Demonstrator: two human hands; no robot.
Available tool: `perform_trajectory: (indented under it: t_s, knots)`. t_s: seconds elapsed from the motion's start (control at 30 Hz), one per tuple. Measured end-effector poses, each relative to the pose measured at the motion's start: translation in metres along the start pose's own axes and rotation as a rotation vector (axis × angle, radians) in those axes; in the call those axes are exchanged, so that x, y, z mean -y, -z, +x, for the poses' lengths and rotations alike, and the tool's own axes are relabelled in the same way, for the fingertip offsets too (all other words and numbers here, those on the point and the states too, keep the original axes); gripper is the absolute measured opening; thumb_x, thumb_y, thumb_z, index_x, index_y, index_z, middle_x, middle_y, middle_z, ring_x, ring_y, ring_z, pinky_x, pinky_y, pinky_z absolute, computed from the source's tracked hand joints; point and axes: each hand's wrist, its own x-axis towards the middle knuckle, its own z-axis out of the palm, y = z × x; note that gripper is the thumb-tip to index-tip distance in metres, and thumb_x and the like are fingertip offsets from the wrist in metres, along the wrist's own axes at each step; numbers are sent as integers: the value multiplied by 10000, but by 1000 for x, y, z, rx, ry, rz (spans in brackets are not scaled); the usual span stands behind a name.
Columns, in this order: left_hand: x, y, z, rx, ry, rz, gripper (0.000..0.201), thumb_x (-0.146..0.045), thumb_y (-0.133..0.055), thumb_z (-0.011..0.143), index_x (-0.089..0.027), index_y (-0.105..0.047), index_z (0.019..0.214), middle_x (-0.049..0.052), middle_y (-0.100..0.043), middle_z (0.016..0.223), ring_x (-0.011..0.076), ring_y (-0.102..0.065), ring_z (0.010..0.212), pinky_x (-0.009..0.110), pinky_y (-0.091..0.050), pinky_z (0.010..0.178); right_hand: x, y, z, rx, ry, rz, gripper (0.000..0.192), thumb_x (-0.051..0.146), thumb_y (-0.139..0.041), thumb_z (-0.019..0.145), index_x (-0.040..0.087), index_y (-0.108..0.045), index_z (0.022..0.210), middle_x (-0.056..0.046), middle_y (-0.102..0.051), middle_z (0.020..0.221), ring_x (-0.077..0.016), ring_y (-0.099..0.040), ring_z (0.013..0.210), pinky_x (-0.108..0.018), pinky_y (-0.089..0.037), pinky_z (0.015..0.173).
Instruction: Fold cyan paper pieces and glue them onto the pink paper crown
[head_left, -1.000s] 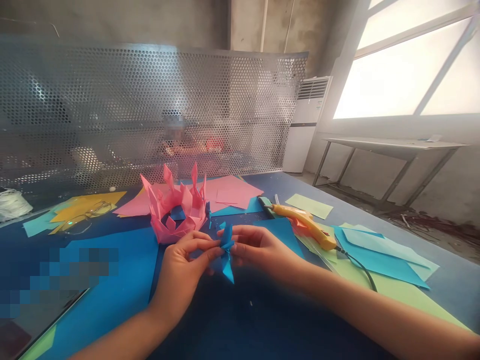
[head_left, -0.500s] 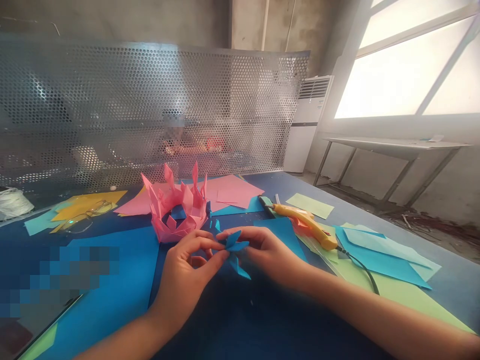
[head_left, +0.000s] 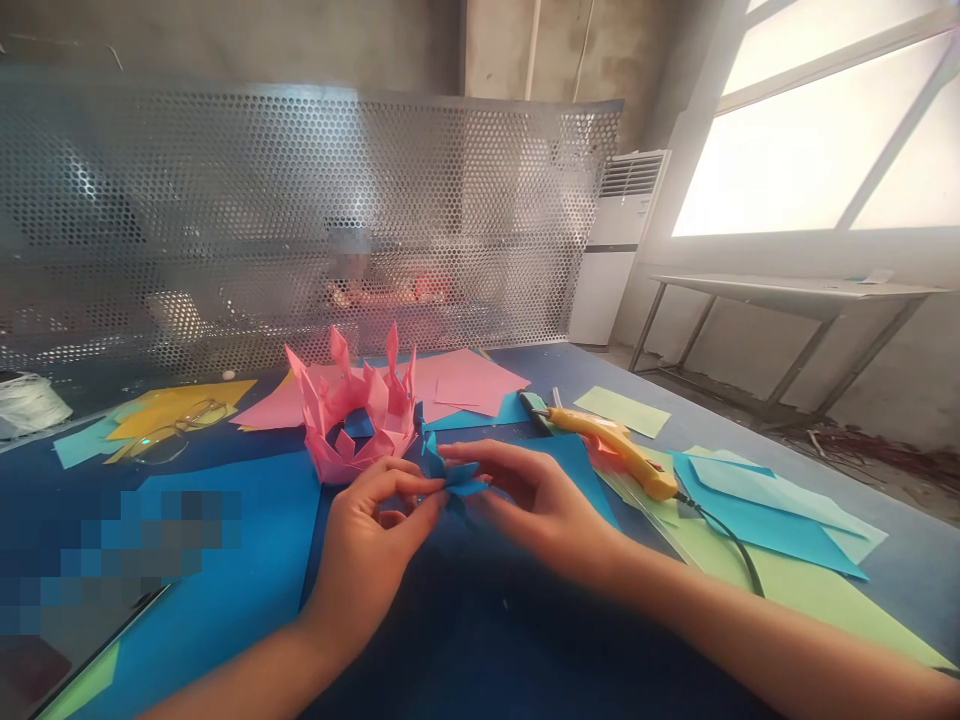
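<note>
Both of my hands pinch a small folded blue paper piece (head_left: 453, 473) just above the dark blue sheet (head_left: 480, 610) on the table. My left hand (head_left: 375, 540) grips its left side with thumb and forefinger. My right hand (head_left: 536, 500) holds its right side, fingers stretched over it. The piece lies nearly flat, with pointed flaps sticking out. A pink folded paper crown (head_left: 356, 410) stands right behind my hands, with a bit of blue paper inside it.
A yellow glue gun (head_left: 615, 450) with a black cord lies to the right on green and light blue sheets (head_left: 765, 500). Pink sheets (head_left: 465, 380) lie behind the crown; yellow paper and glasses (head_left: 169, 430) are at the left. A perforated metal screen (head_left: 300, 220) closes the table's far side.
The blue piece has been turned from hanging upright to lying nearly flat between my fingers. Both hands shifted slightly toward the crown.
</note>
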Motion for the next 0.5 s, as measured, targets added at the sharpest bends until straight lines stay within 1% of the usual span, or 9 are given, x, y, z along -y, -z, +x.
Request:
perform_trajectory:
  t_s: [0.13,0.23,0.37,0.43,0.5]
  knots:
    - [-3,-1,-1,15,3,-24,117,-298,-700,727,-206,-662,665,-28,-545,770,61,-483,492,177,-433,408,-1,0,-1,13,19,73,227,184,-595,820,199,-644,1041,-46,-679,1048,-177,-637,963,-324,-501,890]
    - [-3,-2,-3,-6,-10,-4,78,-287,-695,735,-211,-681,727,-28,-560,767,61,-497,473,178,-456,403,-3,0,0,11,3,79,208,190,-600,829,200,-638,1033,-44,-684,1041,-167,-646,955,-312,-515,880]
    - [0,-1,-4,-16,-73,16,120,-301,-716,727,-265,-725,841,-25,-603,806,80,-536,552,160,-468,428,-8,-1,1,7,30,95,191,208,-604,837,198,-635,1025,-51,-694,1024,-176,-656,963,-323,-530,869]
    - [1,0,-5,-7,-115,17,98,-297,-716,733,-284,-727,830,-35,-611,802,69,-519,542,147,-450,419,-10,-1,1,10,50,94,160,214,-605,841,197,-642,995,-49,-695,1007,-175,-660,947,-324,-537,855]
    - [1,1,-5,-8,-157,22,31,-283,-714,741,-278,-721,772,-50,-604,773,45,-483,494,139,-420,410,-11,-1,0,13,54,100,136,227,-612,843,199,-646,971,-46,-696,990,-174,-662,937,-323,-542,847]
